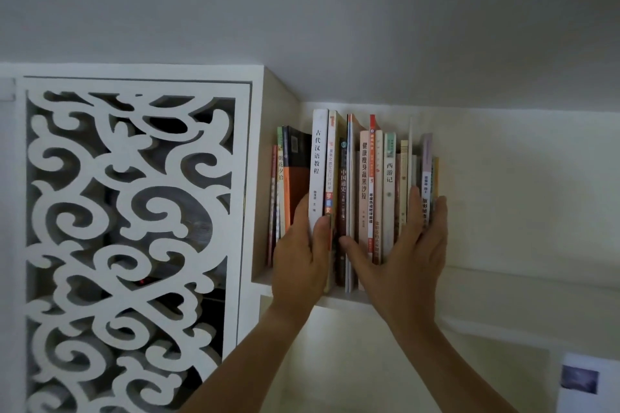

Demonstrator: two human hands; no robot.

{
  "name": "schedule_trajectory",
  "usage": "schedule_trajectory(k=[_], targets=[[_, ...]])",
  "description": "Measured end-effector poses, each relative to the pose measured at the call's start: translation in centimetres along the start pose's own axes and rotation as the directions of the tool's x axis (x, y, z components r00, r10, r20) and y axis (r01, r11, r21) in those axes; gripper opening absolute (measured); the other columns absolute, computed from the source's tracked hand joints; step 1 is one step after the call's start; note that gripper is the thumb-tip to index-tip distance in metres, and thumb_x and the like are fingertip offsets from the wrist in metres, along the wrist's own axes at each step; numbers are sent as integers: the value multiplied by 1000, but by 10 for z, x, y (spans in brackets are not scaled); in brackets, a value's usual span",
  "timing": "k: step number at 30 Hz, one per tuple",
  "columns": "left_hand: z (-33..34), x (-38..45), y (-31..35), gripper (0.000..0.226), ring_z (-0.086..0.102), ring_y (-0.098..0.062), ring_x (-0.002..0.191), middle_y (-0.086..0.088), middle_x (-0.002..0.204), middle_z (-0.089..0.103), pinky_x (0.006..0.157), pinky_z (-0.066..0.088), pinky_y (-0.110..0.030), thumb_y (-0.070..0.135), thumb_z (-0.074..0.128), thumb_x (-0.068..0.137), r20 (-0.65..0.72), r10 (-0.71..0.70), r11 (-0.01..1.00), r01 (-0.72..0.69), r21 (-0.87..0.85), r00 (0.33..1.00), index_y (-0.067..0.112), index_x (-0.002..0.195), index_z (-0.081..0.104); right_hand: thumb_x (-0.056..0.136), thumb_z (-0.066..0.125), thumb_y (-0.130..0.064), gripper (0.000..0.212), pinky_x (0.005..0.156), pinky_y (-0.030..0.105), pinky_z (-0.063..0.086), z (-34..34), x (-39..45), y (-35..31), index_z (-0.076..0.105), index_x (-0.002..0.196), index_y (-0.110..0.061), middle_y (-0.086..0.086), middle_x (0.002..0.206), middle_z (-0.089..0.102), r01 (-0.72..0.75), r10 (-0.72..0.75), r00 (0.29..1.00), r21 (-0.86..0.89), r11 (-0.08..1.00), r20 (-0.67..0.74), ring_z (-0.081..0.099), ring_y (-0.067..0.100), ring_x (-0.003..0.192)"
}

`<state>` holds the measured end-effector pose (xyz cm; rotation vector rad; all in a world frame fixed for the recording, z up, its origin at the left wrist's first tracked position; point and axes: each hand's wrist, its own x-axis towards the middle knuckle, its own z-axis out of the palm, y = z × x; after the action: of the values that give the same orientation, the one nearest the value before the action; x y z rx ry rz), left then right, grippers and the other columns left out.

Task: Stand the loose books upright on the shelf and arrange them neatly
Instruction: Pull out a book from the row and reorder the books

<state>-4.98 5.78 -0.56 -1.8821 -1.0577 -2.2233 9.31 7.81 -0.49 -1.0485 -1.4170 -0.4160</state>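
Books [355, 191] are found standing upright on the shelf [339, 302], beside the fretwork panel [127, 245]. The white-spined volume [317, 171] is pinched low by the left hand [298, 258]. The right hand [402, 251] is spread wide, fingers straight against the spines. Thin paperbacks are judged light and floppy; support at both flanks, low down, is advised.
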Motion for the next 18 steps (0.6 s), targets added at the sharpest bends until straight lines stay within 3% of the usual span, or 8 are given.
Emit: schedule_trajectory(k=[9,13,15,18], targets=[[0,-5,6,43,69,-2,114,12,129,65,84,65,-32,44,43,107,5,-61,997,61,43,998,25,145,43,76,62,-82,126,117,62,32,1,-3,0,10,163,-8,24,167,10,51,-51,999,-132,990,4,16,41,154],[3,-11,23,38,65,13,107,36,116,61,88,59,-19,40,62,99,-161,-110,985,130,116,981,32,136,53,78,63,-78,124,117,62,33,2,-4,0,9,163,-7,26,167,9,51,-52,999,-153,987,1,18,43,153],[3,-13,33,42,66,9,106,31,116,65,89,58,-18,36,70,94,-231,-129,976,164,140,964,33,132,54,78,63,-77,123,116,63,33,3,-4,0,10,163,-6,26,166,10,48,-49,999,-149,988,-6,18,45,153],[-1,0,41,46,68,-6,112,12,125,69,94,60,-30,35,74,92,-165,-183,962,211,173,969,29,133,55,79,62,-77,122,116,64,32,3,-4,-1,11,163,-4,27,166,10,45,-47,999,-151,988,-8,18,45,153]])
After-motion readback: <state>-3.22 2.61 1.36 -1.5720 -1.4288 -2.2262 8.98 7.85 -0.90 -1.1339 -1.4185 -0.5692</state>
